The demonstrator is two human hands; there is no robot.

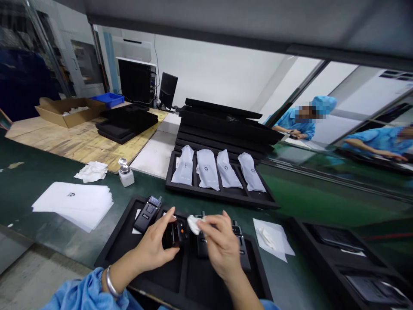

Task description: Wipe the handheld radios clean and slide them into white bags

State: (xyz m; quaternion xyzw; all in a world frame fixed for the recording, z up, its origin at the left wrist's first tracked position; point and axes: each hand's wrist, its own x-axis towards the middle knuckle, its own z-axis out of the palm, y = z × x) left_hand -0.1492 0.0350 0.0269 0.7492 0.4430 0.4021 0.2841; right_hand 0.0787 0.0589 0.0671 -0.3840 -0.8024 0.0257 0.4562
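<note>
My left hand (pixel 154 245) is closed round a black walkie-talkie (pixel 175 234), which has an orange button near its top. In my right hand (pixel 222 243) a crumpled white wipe (pixel 194 224) is pinched between thumb and fingers, just right of the walkie-talkie. Below both hands lies a black foam tray (pixel 121 247). A second walkie-talkie (pixel 147 215), its small screen at the top, rests in the tray's left part. Two more, one of them a walkie-talkie (pixel 244 254) at the right, lie partly hidden behind my right hand.
Behind stands another foam tray (pixel 219 198) with several white-bagged items (pixel 207 169). White sleeves (pixel 74 202), a pump bottle (pixel 126 174) and crumpled wipes (pixel 92 171) lie left. At right are papers (pixel 274 237) and a loaded tray (pixel 342 258). Co-workers (pixel 298 120) sit beyond.
</note>
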